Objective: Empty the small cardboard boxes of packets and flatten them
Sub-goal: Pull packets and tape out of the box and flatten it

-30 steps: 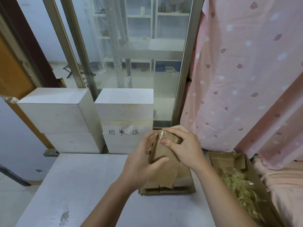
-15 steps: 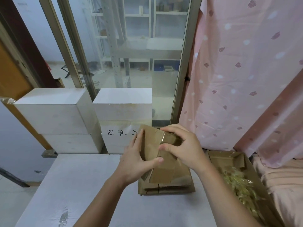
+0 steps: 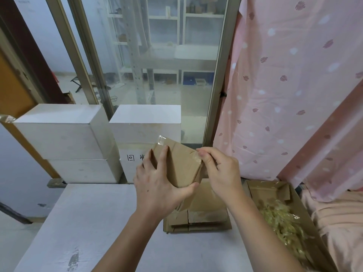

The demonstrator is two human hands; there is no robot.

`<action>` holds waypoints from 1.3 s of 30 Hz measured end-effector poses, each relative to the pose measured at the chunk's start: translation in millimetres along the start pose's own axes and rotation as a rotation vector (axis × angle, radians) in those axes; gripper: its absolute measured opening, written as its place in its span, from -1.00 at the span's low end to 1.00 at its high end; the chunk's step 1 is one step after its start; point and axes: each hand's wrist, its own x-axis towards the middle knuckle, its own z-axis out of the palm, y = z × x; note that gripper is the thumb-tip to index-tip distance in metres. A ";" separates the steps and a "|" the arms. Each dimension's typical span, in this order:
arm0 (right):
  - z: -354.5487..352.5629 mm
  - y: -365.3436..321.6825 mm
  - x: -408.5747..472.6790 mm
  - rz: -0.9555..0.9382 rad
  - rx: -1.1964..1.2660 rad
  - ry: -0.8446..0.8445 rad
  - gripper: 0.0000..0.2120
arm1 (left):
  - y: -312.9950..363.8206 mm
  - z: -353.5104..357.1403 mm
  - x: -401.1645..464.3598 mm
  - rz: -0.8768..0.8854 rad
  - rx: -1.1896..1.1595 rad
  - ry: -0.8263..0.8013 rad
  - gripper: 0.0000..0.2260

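Since the earlier frames the small cardboard box [image 3: 179, 163] has been lifted higher and turned, so a taped corner now points up and away, and the right hand [image 3: 221, 169] has shifted from lying over the top face to the taped edge on the right. Left hand [image 3: 159, 185] grips the box: fingers [image 3: 164, 156] spread over the near face, thumb hooked under the lower edge, apparently a brace so the box does not twist while the tape is worked. Right-hand fingertips are curled and pinch at the clear tape [image 3: 197, 156] just past the box's right corner; judged to be peeling or tearing the seal, either to open the box or to free a flap for flattening. Whether packets remain inside cannot be told; the box is closed from this view. Box held in the air above the bench [image 3: 94, 222], directly over a stack of flattened cardboard [image 3: 198, 218] lying below the palms. Long axis tilted, running from lower right near the left thumb up to the taped corner beyond the left fingertips. To the right of the right wrist, an open carton [image 3: 290, 193] holds a heap of clear packets [image 3: 282, 224], likely the dump for contents.
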 end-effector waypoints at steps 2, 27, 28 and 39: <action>-1.4 -1.3 -1.1 0.136 0.016 -0.106 -0.63 | 0.3 0.2 -1.2 -0.010 -0.008 0.007 0.14; -7.1 5.5 -3.0 0.000 0.058 0.030 -0.89 | -12.0 13.4 -10.9 -0.118 -0.620 -0.359 -0.03; -6.3 6.0 -3.1 -0.011 0.045 0.039 -0.87 | -12.7 14.9 -10.7 -0.120 -0.634 -0.367 -0.03; -11.6 0.5 -12.6 0.082 0.056 -0.150 -0.69 | -16.5 6.7 -19.6 -0.098 -0.433 -0.269 0.04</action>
